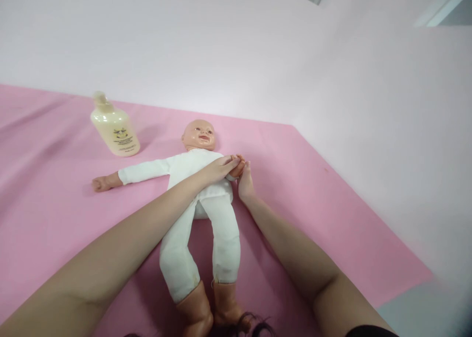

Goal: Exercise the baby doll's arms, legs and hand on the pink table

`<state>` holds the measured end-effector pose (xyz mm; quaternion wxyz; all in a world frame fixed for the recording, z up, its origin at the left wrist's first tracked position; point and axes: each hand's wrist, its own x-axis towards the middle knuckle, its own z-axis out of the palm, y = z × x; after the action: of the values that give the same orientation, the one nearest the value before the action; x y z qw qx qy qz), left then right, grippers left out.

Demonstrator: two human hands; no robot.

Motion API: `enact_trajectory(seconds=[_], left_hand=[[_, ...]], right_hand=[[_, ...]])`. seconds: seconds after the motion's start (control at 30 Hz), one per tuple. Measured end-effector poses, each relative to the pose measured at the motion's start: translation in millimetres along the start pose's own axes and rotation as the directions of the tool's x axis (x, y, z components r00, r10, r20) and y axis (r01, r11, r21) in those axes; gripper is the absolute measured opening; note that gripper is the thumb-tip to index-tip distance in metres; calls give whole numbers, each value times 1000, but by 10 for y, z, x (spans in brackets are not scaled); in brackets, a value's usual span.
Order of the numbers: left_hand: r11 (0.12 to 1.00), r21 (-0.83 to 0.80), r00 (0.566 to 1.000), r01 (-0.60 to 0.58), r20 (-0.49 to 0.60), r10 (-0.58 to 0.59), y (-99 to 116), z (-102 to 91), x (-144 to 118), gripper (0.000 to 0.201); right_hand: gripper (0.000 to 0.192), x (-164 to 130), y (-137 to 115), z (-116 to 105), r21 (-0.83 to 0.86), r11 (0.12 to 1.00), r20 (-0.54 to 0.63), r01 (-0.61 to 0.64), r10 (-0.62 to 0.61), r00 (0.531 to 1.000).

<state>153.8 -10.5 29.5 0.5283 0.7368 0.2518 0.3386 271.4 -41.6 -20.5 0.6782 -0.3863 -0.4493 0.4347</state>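
On its back lies a baby doll (221, 219) with a white cloth body and bare plastic head, hands and feet. My left hand (223, 168) reaches across the doll's torso, its fingers closed on the doll's small hand (238, 168). From the other side my right hand (246, 183) presses against that same doll hand, its fingers partly hidden behind it. The doll's other arm (143, 170) stretches out flat to the left. Beyond that arm stands a pale yellow pump bottle (117, 130) with dark print on its front.
A pink cover (313, 199) lies under the doll and bottle, with its edge running diagonally down the right side. A white wall or surface (184, 46) rises behind it. Strands of dark hair (258, 324) hang into view at the bottom, near the doll's feet.
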Motion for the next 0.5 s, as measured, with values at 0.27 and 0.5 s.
enact_trajectory(seconds=[0.27,0.5], left_hand=[[1000,-7,1000,-7,4,7,50,9,-15,61],[1000,-12,1000,-10,-5,10,46,11,-17,60]], right_hand=[[54,2,1,-6,24,1000,11,12,-13,1000],[54,15,23,-22,16,1000,8,25,-25,1000]])
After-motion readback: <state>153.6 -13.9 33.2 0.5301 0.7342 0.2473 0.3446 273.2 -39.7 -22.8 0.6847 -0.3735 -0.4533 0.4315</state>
